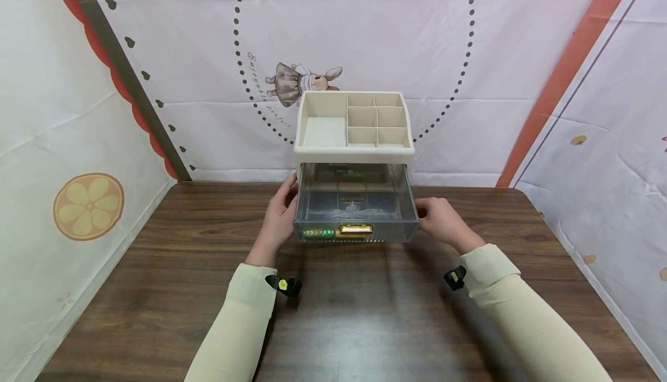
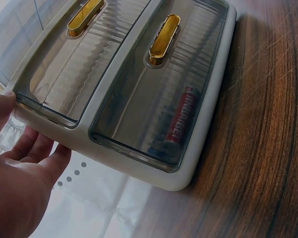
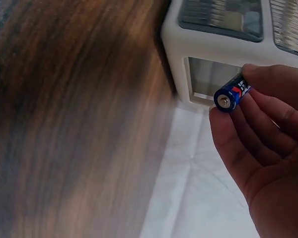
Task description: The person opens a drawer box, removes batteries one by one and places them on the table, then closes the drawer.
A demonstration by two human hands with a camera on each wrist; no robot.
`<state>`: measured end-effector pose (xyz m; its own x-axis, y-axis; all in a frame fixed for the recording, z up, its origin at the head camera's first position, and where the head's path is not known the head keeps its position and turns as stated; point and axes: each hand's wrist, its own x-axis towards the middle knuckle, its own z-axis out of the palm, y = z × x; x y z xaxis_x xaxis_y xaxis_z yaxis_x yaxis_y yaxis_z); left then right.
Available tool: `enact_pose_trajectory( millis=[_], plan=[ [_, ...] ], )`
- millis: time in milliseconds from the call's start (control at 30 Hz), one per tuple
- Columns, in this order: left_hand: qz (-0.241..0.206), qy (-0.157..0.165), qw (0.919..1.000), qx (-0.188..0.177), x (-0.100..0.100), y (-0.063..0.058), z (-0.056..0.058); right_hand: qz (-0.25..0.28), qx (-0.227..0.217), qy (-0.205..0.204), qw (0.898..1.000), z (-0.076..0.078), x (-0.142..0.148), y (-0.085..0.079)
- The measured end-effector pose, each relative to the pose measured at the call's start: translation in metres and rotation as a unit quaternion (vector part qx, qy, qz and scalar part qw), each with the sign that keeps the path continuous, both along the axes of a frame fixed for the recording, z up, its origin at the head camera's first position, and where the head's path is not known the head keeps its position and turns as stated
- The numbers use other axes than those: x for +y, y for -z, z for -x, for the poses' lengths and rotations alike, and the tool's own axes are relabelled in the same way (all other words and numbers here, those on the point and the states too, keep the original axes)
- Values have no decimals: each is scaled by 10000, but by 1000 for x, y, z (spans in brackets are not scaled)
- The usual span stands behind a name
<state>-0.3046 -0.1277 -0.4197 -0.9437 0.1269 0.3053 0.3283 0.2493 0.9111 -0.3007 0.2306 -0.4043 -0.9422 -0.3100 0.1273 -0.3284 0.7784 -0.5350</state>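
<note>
A cream desktop organizer (image 1: 354,153) stands on the table with its clear drawer (image 1: 359,214) pulled out under the divided top. My left hand (image 1: 278,220) touches the organizer's left side, fingers extended along its edge in the left wrist view. A red battery (image 2: 181,116) shows through the lower drawer's clear front there. At the organizer's right side, my right hand (image 1: 443,220) pinches a blue battery (image 3: 232,93) between thumb and fingertips. The battery's flat end faces the right wrist camera, close by an opening (image 3: 211,77) in the organizer's side wall.
The dark wood-grain table (image 1: 339,312) reaches to a printed cloth (image 1: 359,35) hung behind the organizer. Gold handles (image 2: 164,39) stick out from the drawer fronts. More cloth walls flank the table on both sides.
</note>
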Motion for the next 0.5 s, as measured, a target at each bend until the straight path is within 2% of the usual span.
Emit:
enact_pose_trajectory(
  millis=[500],
  plan=[
    [-59,50,10000,-59,-1,-1,-1,-253,142,-115,9995,3,-5,19]
  ],
)
